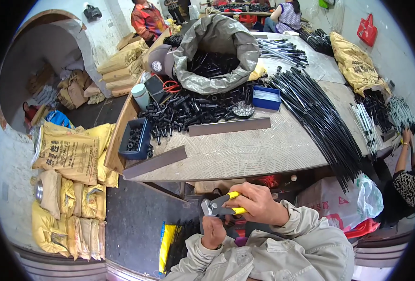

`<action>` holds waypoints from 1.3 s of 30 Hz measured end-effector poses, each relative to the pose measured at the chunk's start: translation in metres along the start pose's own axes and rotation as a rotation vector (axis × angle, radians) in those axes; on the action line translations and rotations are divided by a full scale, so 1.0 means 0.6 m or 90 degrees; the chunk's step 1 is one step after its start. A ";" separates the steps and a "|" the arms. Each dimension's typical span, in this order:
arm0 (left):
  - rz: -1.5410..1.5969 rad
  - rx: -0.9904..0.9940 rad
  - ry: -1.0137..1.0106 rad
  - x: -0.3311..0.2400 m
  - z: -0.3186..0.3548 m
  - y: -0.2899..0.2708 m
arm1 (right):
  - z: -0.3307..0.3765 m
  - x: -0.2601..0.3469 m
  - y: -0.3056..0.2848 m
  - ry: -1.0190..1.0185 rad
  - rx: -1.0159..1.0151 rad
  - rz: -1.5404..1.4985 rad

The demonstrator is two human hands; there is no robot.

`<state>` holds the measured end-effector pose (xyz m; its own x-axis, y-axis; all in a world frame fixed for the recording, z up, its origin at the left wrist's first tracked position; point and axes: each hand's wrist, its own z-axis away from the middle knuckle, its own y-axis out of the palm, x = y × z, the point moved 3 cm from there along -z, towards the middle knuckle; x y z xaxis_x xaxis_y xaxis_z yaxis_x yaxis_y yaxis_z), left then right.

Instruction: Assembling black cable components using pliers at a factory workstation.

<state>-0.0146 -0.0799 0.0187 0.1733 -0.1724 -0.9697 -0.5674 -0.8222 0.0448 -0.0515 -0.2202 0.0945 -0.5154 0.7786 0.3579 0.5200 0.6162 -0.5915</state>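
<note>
My right hand (pixel 263 205) is closed around the yellow-and-black handles of a pair of pliers (pixel 212 206), held in front of my body below the table's near edge. The metal jaws point left, toward my left hand (pixel 213 232). That hand is closed just under the jaws, its fingers drawn together; what they hold, if anything, is hidden. Beyond my hands, a heap of black plastic fittings (pixel 188 111) lies on the worktable (pixel 245 159). A round dish of small metal pieces (pixel 243 110) and a blue tray (pixel 266 99) stand at its right.
Long black rods (pixel 315 119) overhang the table's near edge at right. A grey sack (pixel 186 70) of black parts stands behind the heap. A blue bin (pixel 143 143) sits at left, near flat bars (pixel 229 127). Yellow sacks (pixel 71 154) are stacked left. A co-worker's arm (pixel 403 150) reaches in at right.
</note>
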 end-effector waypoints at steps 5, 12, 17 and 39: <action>0.044 -0.044 0.022 0.002 -0.003 0.002 | 0.015 -0.002 0.011 0.055 -0.010 -0.080; 0.067 -0.012 -0.004 0.007 -0.004 0.007 | 0.033 0.012 0.034 0.166 -0.116 -0.383; 0.077 -0.031 0.028 -0.004 0.011 0.008 | 0.029 0.032 0.030 0.140 -0.121 -0.323; 0.019 -0.017 0.170 0.010 0.012 -0.003 | 0.039 0.019 0.053 0.234 -0.116 -0.393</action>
<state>-0.0183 -0.0758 0.0112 0.3649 -0.3311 -0.8702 -0.5542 -0.8282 0.0828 -0.0568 -0.1946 0.0625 -0.5060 0.2537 0.8243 0.3308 0.9398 -0.0862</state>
